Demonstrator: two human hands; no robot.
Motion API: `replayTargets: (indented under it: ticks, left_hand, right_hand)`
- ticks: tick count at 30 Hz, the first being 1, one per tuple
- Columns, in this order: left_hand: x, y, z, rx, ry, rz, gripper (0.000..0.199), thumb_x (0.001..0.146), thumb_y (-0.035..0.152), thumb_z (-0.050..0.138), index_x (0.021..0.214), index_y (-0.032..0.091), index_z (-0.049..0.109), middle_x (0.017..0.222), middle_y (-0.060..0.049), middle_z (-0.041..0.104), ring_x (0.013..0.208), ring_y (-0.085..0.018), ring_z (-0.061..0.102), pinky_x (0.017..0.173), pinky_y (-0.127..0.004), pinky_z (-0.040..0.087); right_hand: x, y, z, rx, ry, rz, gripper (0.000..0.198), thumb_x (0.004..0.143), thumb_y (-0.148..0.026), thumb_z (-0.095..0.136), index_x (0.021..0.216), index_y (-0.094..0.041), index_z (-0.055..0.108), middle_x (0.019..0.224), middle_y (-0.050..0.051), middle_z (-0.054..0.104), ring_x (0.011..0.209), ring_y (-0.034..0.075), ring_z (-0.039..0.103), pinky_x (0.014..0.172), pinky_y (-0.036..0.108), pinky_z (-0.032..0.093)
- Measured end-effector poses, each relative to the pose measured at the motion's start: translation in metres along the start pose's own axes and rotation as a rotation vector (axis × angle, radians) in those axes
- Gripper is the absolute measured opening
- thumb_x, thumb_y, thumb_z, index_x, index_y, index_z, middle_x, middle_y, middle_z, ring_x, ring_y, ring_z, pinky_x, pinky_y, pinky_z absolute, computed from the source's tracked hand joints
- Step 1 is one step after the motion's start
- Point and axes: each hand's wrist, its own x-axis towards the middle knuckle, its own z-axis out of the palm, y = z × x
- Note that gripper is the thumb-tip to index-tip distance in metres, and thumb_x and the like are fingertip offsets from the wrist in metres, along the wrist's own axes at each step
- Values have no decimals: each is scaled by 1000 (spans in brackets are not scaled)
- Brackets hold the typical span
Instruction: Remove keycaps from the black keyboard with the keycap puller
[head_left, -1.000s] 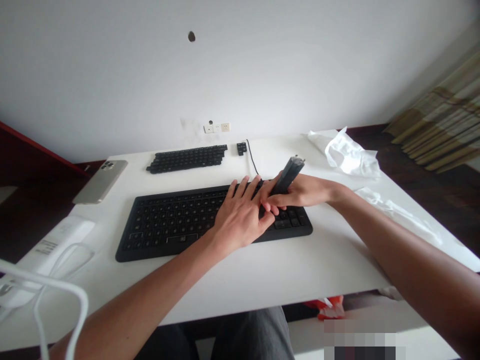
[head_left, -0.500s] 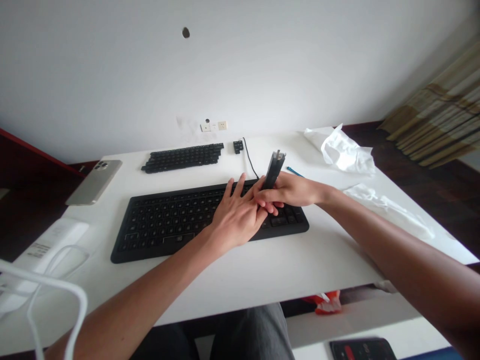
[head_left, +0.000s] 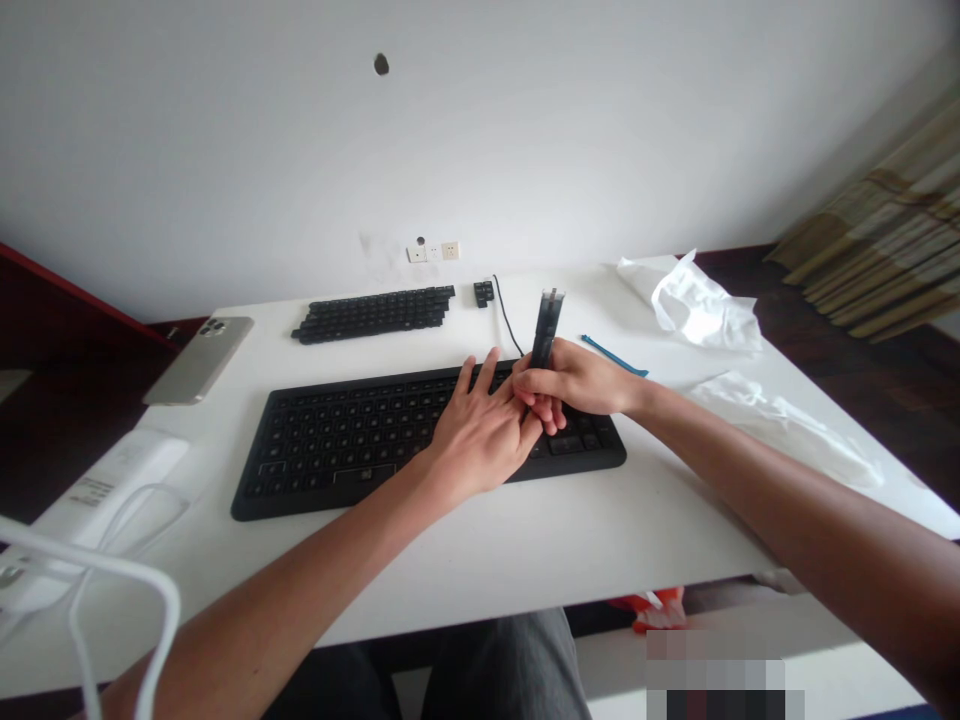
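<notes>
A black keyboard (head_left: pixel 352 430) lies on the white desk, many of its key positions bare of caps at the left and middle. My left hand (head_left: pixel 480 430) rests over its right half, fingers spread and partly under my right hand. My right hand (head_left: pixel 574 380) is closed round a dark stick-like tool (head_left: pixel 547 325). The tool stands nearly upright, with a clear end and a thin metal strip at the top. Its lower end is hidden by my fingers. My hands touch each other over the keys.
Rows of removed black keycaps (head_left: pixel 375 313) and a small keycap cluster (head_left: pixel 483 292) lie at the back. A blue strip (head_left: pixel 613 354) is right of my hands. White wrapping (head_left: pixel 697 305), a phone (head_left: pixel 199 360), a power strip (head_left: pixel 97 500) and white cable (head_left: pixel 169 600) are around.
The tool has tilted from leaning right to nearly upright. The blue strip shows more fully beside my right hand. The whole view has shifted slightly; my left hand stays on the keyboard.
</notes>
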Motion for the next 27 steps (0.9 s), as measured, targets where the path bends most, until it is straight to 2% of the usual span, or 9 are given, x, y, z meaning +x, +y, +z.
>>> replayTargets:
  ticks: [7,15,20,27]
  left_hand:
    - [0,1,0,39,4,-9,40,110,36,37,133,32,70,158,-1,55,155,-41,35,128,-67,23]
    - [-1,0,1,52,3,-1,38,110,33,39,129,31,72,157,-1,55,156,-41,34,128,-68,22]
    - [-1,-1,1,39,-8,-8,41,110,30,36,136,26,68,161,-2,51,156,-41,32,129,-66,22]
    - [0,2,1,10,30,-41,38,109,35,42,138,31,66,159,0,53,156,-39,35,130,-65,22]
  right_hand:
    - [2,1,1,13,28,34,24,92,-26,60,70,-16,59,56,2,66,47,13,63,45,22,55]
    - [1,0,4,23,74,50,25,92,-25,62,69,-16,60,54,2,66,47,15,66,44,22,55]
    - [4,-1,4,86,136,56,28,93,-25,59,67,-17,57,52,2,64,45,15,65,44,22,55]
    - [4,3,-2,33,66,37,26,92,-24,58,67,-17,58,53,1,62,44,13,59,42,22,51]
